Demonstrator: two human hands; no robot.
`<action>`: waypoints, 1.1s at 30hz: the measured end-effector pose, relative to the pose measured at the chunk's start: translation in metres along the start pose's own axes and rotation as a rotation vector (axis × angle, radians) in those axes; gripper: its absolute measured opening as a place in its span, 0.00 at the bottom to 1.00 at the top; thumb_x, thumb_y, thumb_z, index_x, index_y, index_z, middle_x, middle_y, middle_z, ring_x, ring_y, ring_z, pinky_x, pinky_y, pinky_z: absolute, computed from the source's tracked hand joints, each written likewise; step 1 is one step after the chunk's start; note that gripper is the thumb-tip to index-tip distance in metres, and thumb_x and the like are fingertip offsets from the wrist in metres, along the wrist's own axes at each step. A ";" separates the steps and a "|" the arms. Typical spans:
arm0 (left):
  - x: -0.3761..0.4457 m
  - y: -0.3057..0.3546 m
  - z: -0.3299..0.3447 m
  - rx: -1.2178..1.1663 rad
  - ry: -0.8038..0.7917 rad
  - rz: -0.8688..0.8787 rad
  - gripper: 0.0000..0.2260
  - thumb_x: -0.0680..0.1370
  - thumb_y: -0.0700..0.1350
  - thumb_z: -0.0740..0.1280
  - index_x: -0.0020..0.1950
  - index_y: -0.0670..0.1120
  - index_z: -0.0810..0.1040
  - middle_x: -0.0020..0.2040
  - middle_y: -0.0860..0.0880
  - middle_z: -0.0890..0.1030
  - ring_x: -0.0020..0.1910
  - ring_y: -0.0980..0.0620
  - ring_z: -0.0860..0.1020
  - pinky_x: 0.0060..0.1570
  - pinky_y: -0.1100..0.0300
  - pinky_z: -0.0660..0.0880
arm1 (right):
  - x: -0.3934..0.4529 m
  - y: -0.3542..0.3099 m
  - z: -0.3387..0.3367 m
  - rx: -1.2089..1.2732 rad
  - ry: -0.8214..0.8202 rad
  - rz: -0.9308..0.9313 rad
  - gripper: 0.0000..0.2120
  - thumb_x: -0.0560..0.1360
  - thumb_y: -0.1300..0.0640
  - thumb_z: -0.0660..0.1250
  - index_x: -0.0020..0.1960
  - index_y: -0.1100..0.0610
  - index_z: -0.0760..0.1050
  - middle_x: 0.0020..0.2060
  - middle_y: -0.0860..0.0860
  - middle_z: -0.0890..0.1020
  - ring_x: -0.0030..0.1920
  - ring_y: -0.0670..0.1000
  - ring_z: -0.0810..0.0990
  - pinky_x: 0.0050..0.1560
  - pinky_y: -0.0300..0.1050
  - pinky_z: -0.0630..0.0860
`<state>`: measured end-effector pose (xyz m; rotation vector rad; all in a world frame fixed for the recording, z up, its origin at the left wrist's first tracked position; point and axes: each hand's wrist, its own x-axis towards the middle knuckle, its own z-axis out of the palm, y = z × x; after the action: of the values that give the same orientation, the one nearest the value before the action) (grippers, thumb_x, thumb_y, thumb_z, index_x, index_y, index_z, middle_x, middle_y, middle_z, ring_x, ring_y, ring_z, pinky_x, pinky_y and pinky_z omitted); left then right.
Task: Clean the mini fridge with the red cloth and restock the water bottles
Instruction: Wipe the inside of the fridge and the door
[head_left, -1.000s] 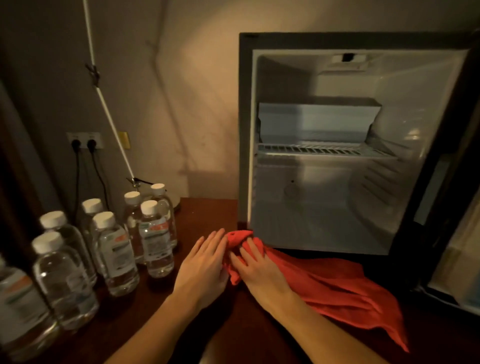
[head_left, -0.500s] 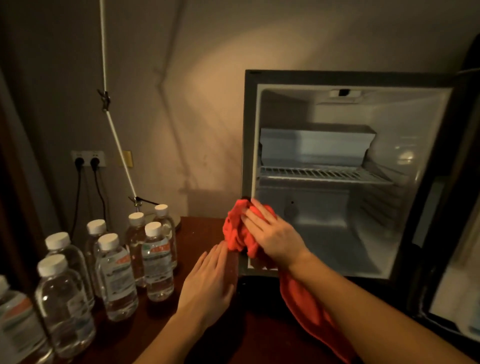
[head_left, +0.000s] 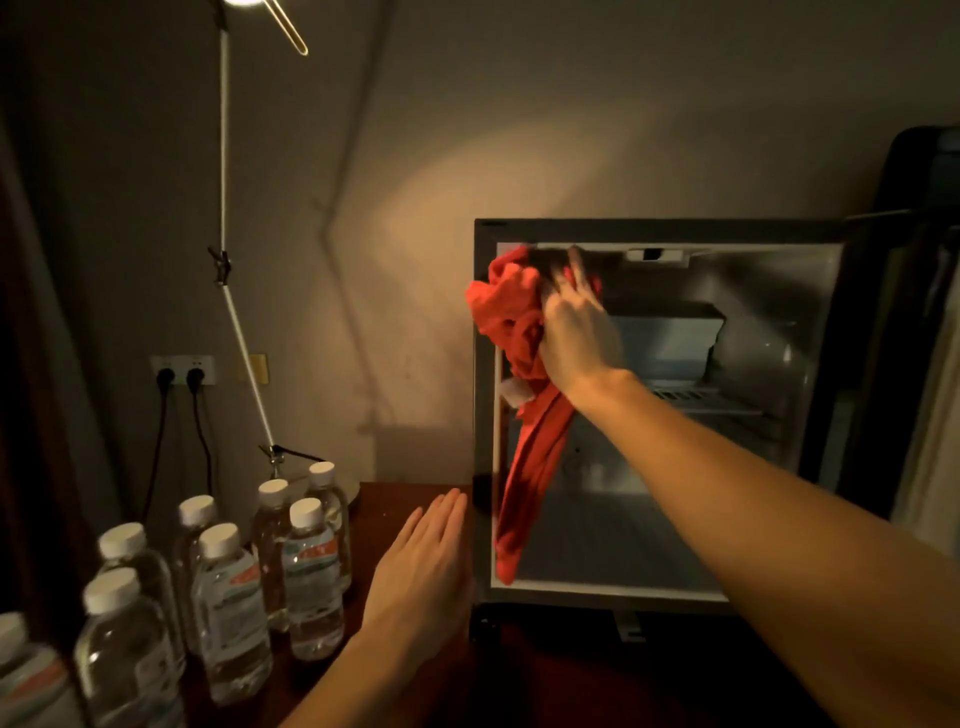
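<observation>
The mini fridge (head_left: 670, 231) stands open on the dark wooden table, its inside bare except for a wire shelf (head_left: 717, 402) and a freezer box. My right hand (head_left: 576, 332) grips the bunched red cloth (head_left: 511, 317) against the fridge's upper left corner, and a long tail of cloth hangs down the left inner edge. My left hand (head_left: 421, 566) lies flat with straight fingers on the table beside the fridge's left side. Several capped water bottles (head_left: 311, 577) stand in a group at the left.
The fridge door (head_left: 919, 322) is swung open at the right. A white lamp arm (head_left: 228, 280) rises from its base behind the bottles. Two plugs sit in a wall socket (head_left: 182, 371) at the left. The table (head_left: 395, 499) carries the fridge and bottles.
My right hand lifted the red cloth from the table up to the fridge's upper left corner. My left hand let go of the cloth and stayed flat on the table.
</observation>
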<state>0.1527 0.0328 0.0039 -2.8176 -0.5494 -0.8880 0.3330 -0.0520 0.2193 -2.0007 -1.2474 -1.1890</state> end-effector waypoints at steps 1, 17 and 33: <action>0.004 0.000 0.000 -0.007 0.005 0.009 0.36 0.77 0.54 0.63 0.80 0.46 0.52 0.79 0.50 0.56 0.78 0.55 0.55 0.74 0.59 0.45 | -0.004 0.008 -0.002 -0.002 -0.018 0.020 0.24 0.77 0.69 0.57 0.73 0.61 0.65 0.76 0.54 0.62 0.78 0.55 0.47 0.74 0.54 0.59; 0.043 0.091 -0.012 -0.363 0.024 0.053 0.37 0.78 0.57 0.65 0.81 0.49 0.50 0.80 0.52 0.55 0.78 0.54 0.58 0.73 0.63 0.55 | -0.136 0.085 -0.065 0.226 -0.189 0.243 0.25 0.68 0.69 0.60 0.64 0.59 0.76 0.62 0.57 0.79 0.63 0.57 0.76 0.62 0.45 0.68; 0.059 0.216 -0.006 -1.424 0.043 -0.010 0.16 0.66 0.43 0.73 0.52 0.54 0.82 0.49 0.58 0.85 0.51 0.60 0.82 0.52 0.61 0.78 | -0.207 0.094 -0.127 0.533 -0.515 0.372 0.39 0.64 0.50 0.58 0.76 0.52 0.62 0.77 0.55 0.57 0.76 0.48 0.55 0.71 0.33 0.48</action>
<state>0.2764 -0.1504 0.0386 -3.8848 0.2680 -1.8798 0.3222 -0.2860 0.1063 -2.0404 -1.1770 -0.1338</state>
